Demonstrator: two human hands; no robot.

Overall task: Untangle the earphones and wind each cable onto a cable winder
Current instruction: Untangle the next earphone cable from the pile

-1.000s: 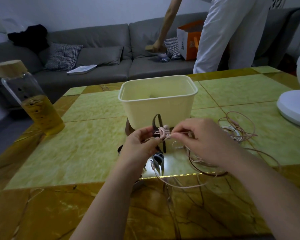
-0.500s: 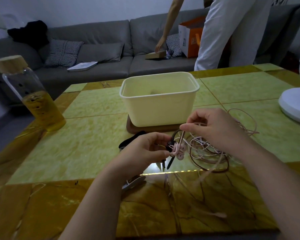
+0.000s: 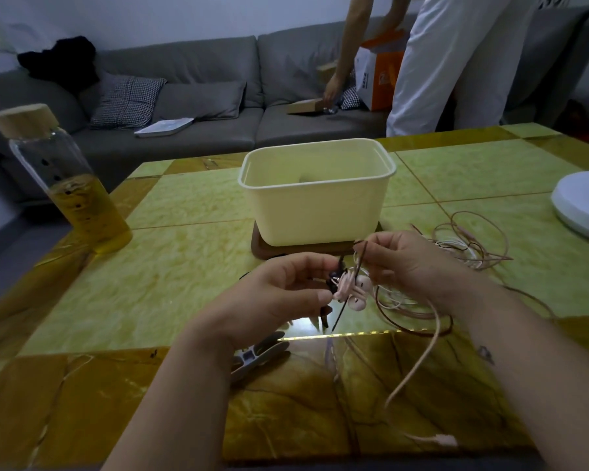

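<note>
Left grip is pinching the knotted pink earbuds, and right grip pinches a dark cable just above them, both over the middle of the tabletop. The loose cable tangle sprawls toward the right edge. A grey cable winder sits under the left wrist, nearer the front edge.

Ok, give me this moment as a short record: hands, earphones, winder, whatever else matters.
Left hand: pinches the earbud tangle, held above the table
Right hand: pinches a dark cable leading out of that tangle
Loose cables: pink and white loops lying on the table, right of the hands
Cable winder: grey, on the table, partly hidden beneath the left wrist
Tub: cream, on a brown tray, behind the hands
</note>
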